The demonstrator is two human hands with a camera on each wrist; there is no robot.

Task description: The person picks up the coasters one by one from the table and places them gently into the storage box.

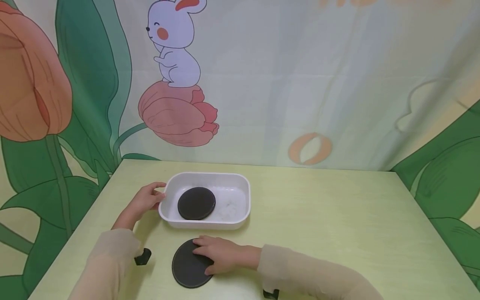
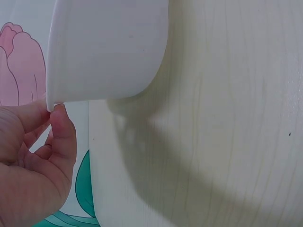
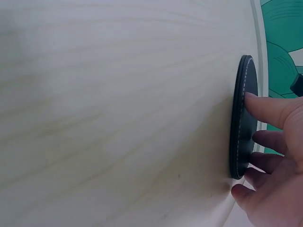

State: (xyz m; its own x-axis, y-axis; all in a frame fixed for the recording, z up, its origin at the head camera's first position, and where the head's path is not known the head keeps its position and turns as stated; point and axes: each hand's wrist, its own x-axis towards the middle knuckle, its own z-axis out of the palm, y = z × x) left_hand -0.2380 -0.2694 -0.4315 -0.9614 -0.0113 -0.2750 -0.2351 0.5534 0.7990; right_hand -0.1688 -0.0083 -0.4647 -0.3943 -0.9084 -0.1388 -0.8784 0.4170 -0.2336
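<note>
A white rectangular tray (image 1: 232,198) stands on the table, with a black round coaster (image 1: 196,203) lying in its left half. At the tray's left end, my left hand (image 1: 145,200) pinches the rim between thumb and fingers, as the left wrist view also shows. A second black coaster (image 1: 186,266) lies on the table in front of the tray. Pale stitching runs along its edge in the right wrist view. My right hand (image 1: 223,255) rests its spread fingers and thumb on this coaster's right side, covering part of it.
The table (image 1: 337,225) has a pale yellow-green wood-grain top. Behind it hangs a cloth backdrop (image 1: 255,83) printed with a rabbit, tulips and leaves. Small black pieces (image 1: 143,256) show at both sleeves near the wrists.
</note>
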